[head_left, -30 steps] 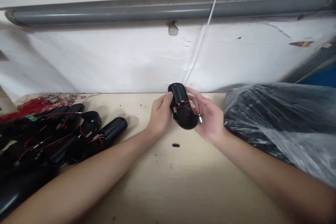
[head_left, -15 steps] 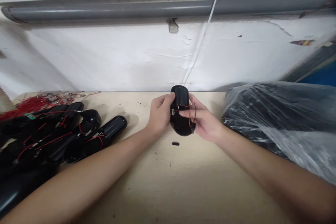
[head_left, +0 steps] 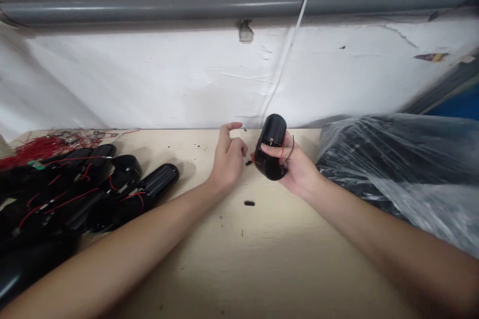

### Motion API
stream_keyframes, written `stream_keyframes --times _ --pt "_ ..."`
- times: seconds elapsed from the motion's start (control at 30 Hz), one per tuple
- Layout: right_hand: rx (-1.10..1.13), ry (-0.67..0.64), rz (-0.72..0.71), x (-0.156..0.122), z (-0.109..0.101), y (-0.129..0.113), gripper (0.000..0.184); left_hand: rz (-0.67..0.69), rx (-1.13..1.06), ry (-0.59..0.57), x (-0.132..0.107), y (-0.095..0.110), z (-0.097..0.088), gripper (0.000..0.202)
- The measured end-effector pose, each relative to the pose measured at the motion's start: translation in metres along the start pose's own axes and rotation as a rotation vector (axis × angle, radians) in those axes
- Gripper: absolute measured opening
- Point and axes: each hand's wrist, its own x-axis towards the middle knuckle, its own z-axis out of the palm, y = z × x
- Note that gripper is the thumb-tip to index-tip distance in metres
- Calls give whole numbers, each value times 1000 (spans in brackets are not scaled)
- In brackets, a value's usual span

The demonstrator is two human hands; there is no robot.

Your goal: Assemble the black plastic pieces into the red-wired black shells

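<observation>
Housing (head_left: 274,132) of glossy black plastic, rounded at both ends, held tilted over the pale wooden bench (head_left: 239,254) in the right hand (head_left: 295,169) alone, with the thumb laid across its middle. Could slip and drop upon any slackening of that thumb, given so smooth a surface and no second grip. Also worth watching: the thin dark wire (head_left: 293,145), looped out past the right edge beside the thin red wire (head_left: 282,153); might catch on a finger and tear loose under a sideways tug. Left hand (head_left: 227,159) near but apart, index finger stretched out, other fingers curled, nothing visible in its grasp; might knock the housing through a careless swing.
</observation>
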Motion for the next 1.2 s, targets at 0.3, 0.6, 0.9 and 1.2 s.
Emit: stream_keyframes --times 0.3,0.6,0.9,1.2 --pt "96 86 46 -1 2 2 65 -37 18 -1 -2 6 5 39" --pt "145 113 57 -1 1 0 69 -13 9 27 -4 10 5 15" --pt "142 68 82 -3 0 0 65 55 -61 -6 -13 13 8 12" --pt "152 -53 74 -3 -2 -1 55 65 -90 -2 -20 16 10 21"
